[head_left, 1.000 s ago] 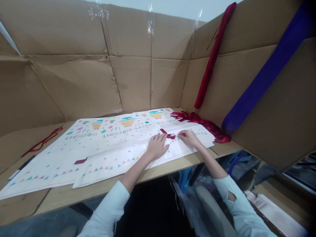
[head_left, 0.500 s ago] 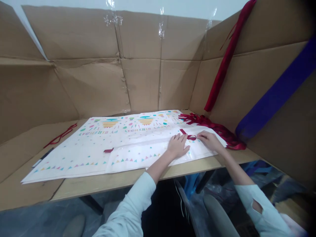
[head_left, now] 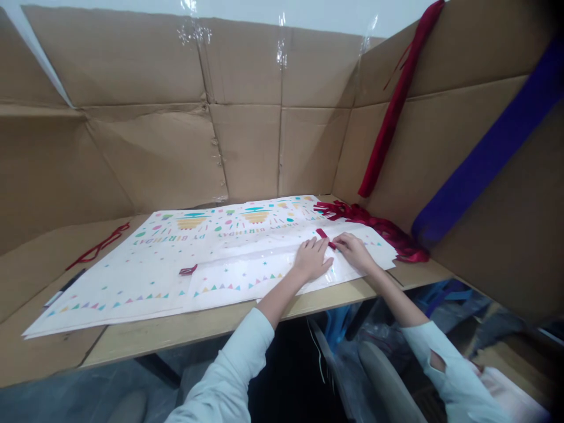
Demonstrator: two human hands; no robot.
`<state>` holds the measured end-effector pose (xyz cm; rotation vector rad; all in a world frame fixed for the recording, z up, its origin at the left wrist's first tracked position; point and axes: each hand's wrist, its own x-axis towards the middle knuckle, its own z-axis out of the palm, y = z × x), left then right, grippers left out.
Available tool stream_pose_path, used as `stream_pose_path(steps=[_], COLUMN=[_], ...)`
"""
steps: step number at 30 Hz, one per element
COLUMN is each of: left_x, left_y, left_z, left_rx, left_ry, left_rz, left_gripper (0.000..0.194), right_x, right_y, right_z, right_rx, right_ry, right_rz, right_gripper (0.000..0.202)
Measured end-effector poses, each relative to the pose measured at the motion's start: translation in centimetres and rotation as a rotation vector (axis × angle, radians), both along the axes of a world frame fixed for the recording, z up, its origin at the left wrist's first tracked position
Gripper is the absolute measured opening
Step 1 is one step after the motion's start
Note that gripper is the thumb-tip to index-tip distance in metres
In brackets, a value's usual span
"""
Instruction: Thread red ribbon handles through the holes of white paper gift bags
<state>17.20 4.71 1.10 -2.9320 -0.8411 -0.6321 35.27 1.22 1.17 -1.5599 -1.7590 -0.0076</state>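
A short dark red ribbon [head_left: 323,234] lies on the printed birthday sheets [head_left: 150,267] on the table [head_left: 176,331], between both hands. The left hand [head_left: 311,259] is spread flat beside it, gripping nothing; the right hand [head_left: 355,254] pinches its near end with nearly closed fingertips. Steady left-hand pressure should stop the sheets sliding, and a light pinch should keep the ribbon untwisted.

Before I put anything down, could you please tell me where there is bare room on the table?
Bare cardboard lies left of the loose red ribbon and dark pen-like item, with another patch before the printed sheets at front left. Rightward, it is crowded: left hand, right hand, red ribbon heap.
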Motion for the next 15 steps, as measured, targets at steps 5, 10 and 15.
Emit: stream_pose_path(steps=[5, 10, 15], left_x=[0.0, 0.1, 0.2], left_y=[0.2, 0.3, 0.3], left_z=[0.2, -0.2, -0.2], left_rx=[-0.05, -0.039, -0.028], left_ry=[0.001, -0.02, -0.015], left_rz=[0.0, 0.001, 0.015], left_gripper=[0.064, 0.065, 0.064], right_x=[-0.2, -0.3, -0.3], right_y=[0.2, 0.4, 1.2], right_z=[0.1, -0.3, -0.3], right_rx=[0.007, -0.004, -0.027], right_ry=[-0.025, -0.03, -0.028], right_rz=[-0.005, 0.033, 0.02], right_gripper=[0.017, 0.017, 0.017])
